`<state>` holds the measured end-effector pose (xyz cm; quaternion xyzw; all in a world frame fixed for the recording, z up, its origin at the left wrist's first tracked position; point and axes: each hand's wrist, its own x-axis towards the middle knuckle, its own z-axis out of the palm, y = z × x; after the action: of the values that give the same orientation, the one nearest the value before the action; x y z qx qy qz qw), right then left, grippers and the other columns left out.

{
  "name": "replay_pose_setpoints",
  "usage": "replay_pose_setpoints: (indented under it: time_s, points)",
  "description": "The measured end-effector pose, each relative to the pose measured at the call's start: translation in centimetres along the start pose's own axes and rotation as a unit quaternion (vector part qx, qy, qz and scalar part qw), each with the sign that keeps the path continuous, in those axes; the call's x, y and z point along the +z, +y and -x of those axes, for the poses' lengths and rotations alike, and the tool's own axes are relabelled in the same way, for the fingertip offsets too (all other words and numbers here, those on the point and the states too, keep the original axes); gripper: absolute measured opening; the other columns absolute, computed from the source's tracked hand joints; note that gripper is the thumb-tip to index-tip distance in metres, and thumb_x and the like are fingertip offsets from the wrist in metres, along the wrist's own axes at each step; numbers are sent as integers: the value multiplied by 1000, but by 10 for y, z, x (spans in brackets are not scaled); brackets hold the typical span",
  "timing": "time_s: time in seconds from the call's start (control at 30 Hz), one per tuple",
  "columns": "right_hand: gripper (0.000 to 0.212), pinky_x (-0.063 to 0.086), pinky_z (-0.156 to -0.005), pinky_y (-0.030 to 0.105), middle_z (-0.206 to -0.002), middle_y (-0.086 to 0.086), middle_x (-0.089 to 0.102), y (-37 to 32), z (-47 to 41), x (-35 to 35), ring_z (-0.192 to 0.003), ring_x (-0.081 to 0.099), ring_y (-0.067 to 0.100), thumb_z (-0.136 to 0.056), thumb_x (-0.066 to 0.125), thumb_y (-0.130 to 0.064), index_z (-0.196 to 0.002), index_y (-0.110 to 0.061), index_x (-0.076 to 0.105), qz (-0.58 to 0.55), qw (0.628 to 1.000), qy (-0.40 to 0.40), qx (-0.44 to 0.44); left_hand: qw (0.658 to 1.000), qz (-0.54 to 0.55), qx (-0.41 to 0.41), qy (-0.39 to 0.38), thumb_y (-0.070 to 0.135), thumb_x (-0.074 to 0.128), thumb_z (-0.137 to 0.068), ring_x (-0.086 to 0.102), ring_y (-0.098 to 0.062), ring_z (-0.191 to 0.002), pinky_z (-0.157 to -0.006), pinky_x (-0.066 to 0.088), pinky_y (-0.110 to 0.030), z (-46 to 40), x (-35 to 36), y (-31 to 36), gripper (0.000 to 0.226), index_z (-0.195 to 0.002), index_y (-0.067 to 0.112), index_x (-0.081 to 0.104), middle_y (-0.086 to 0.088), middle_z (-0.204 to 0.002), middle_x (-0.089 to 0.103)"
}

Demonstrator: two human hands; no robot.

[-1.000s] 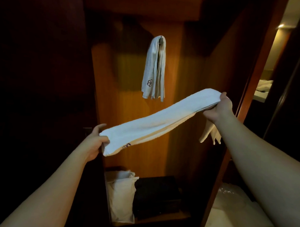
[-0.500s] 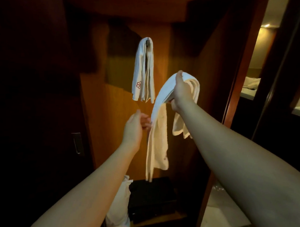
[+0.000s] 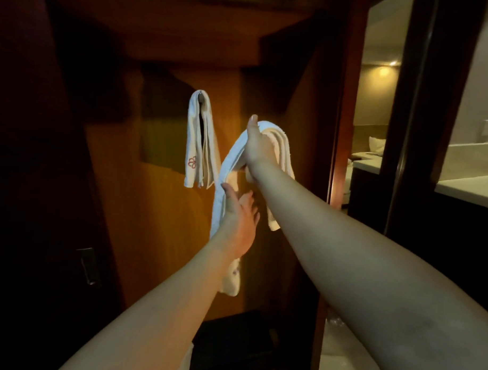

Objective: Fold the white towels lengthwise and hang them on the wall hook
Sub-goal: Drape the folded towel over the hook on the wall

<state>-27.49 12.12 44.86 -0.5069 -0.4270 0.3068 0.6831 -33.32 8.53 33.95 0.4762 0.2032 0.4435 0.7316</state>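
Head view looks along both my bare forearms into a dim wooden closet. My right hand (image 3: pixel 256 146) is raised ahead of me, fingers curled round the middle of a folded white towel (image 3: pixel 277 147), thumb pointing up along its near side. The towel drapes over that grip: one long end drops down to the left of my right wrist, passes behind my left hand and ends well below it, while the shorter end hangs on the far side of my right forearm.

My left hand (image 3: pixel 240 212) sits just below and slightly left of the right one, palm turned toward the long hanging end, fingers fairly straight and loosely spread. The thumb lies against the cloth; whether the other fingers touch it I cannot tell.

Up and to the left of my right fingers, a second white towel (image 3: pixel 198 144) hangs doubled over the wall hook (image 3: pixel 202 96), a small red emblem near its lower corner, its lower edge about level with my left thumb. The two towels are near but apart.

Below my arms sits a dark box (image 3: pixel 232 342) on the closet floor. Right of my right arm, a doorway opens onto a lit room.
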Motion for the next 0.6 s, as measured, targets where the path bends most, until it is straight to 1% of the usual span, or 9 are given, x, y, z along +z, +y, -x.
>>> replay_pose_setpoints:
  time_s: [0.1, 0.2, 0.27, 0.3, 0.33, 0.37, 0.43, 0.53, 0.6]
  points:
    - [82, 38, -103, 43, -137, 13, 56, -6, -1, -10, -128, 50, 34, -96, 32, -70, -147, -7, 45, -33, 999, 9, 17, 998, 22, 48, 22, 92, 9, -72, 12, -24, -154, -125, 4, -47, -11, 5, 5, 112, -160, 24, 13, -3, -166, 19]
    - [76, 41, -89, 35, -110, 1, 57, -6, -1, -20, -111, 54, 25, -95, 36, -71, -140, -12, 48, -82, 996, 13, 31, 994, 25, 59, 86, 97, 18, -57, 10, -25, -154, -123, 4, -47, -11, 8, 16, 126, -161, 26, 11, -2, -167, 14]
    - [60, 46, -76, 28, -97, -2, 58, -5, 0, -28, -94, 58, 17, -95, 37, -70, -121, -18, 50, -89, 996, 15, 28, 981, -16, 73, 179, 99, 19, -52, 34, -27, -144, -116, 23, -47, -12, 12, 22, 127, -156, 27, 28, -8, -157, 37]
    - [53, 47, -69, 25, -95, -1, 58, -5, 1, -32, -89, 59, 15, -96, 38, -69, -114, -20, 49, -84, 996, 16, 21, 967, -50, 78, 236, 100, 17, -51, 54, -26, -121, -100, 40, -44, -14, 12, 24, 119, -139, 25, 46, -8, -132, 59]
    - [50, 48, -66, 23, -94, -1, 60, -4, 1, -36, -87, 60, 14, -97, 38, -68, -107, -21, 49, -80, 997, 18, 12, 950, -84, 96, 285, 102, 16, -52, 58, -19, -87, -76, 45, -36, -15, 12, 26, 105, -110, 25, 56, 0, -95, 64]
    - [46, 50, -65, 23, -94, -1, 61, -4, 0, -39, -86, 62, 13, -98, 38, -67, -100, -22, 51, -76, 997, 23, 4, 932, -112, 126, 321, 103, 15, -56, 48, -12, -65, -60, 35, -30, -14, 14, 28, 87, -84, 29, 52, 9, -69, 53]
    - [43, 53, -66, 22, -92, -3, 62, -4, 1, -44, -86, 63, 11, -98, 37, -66, -92, -26, 51, -69, 997, 34, -11, 889, -169, 211, 370, 103, 15, -61, 46, -9, -47, -54, 30, -25, -11, 16, 26, 74, -65, 35, 45, 9, -46, 50]
    - [46, 58, -84, 30, -92, -8, 60, -6, -1, -43, -91, 62, 12, -96, 33, -70, -101, -28, 50, -36, 997, 53, -52, 868, -176, 252, 389, 102, 17, -63, 56, -6, -52, -57, 37, -27, -8, 11, 24, 82, -68, 31, 56, 12, -49, 59]
    - [46, 55, -92, 37, -90, -8, 60, -10, 0, -41, -90, 61, 13, -96, 33, -71, -89, -29, 51, -31, 996, 52, -67, 915, -16, 192, 355, 100, 30, -65, 58, -11, -78, -72, 42, -29, -8, 9, 31, 84, -91, 28, 62, 7, -74, 65]
